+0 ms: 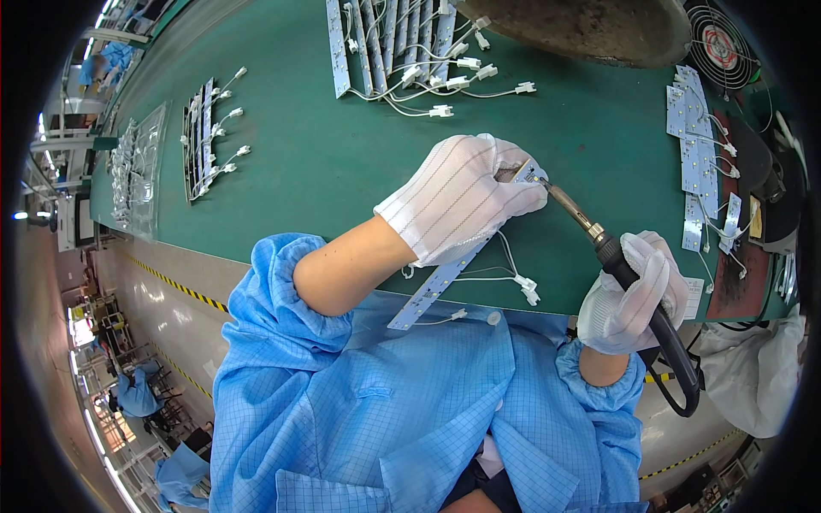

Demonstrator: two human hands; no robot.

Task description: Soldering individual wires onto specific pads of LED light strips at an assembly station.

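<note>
My left hand [466, 192], in a white striped glove, is closed around an LED strip board [440, 286]. One end of the board pokes out past the fingertips, and the rest slants down toward my blue jacket. Thin white wires with a white connector [527, 289] hang beside it over the green table. My right hand [634, 295], also gloved, is wrapped around the black handle of a soldering iron [603, 244]. The iron's tip meets or nearly meets the board's upper end, next to my left fingertips; contact is too fine to tell.
Several LED strips with wires [389, 47] lie at the table's far side, more strips [201, 141] to the left beside a clear plastic tray [150, 171]. At right are stacked LED boards [697, 141] and a round fan [721, 47]. A large dark lamp-like shape [590, 30] overhangs the far edge.
</note>
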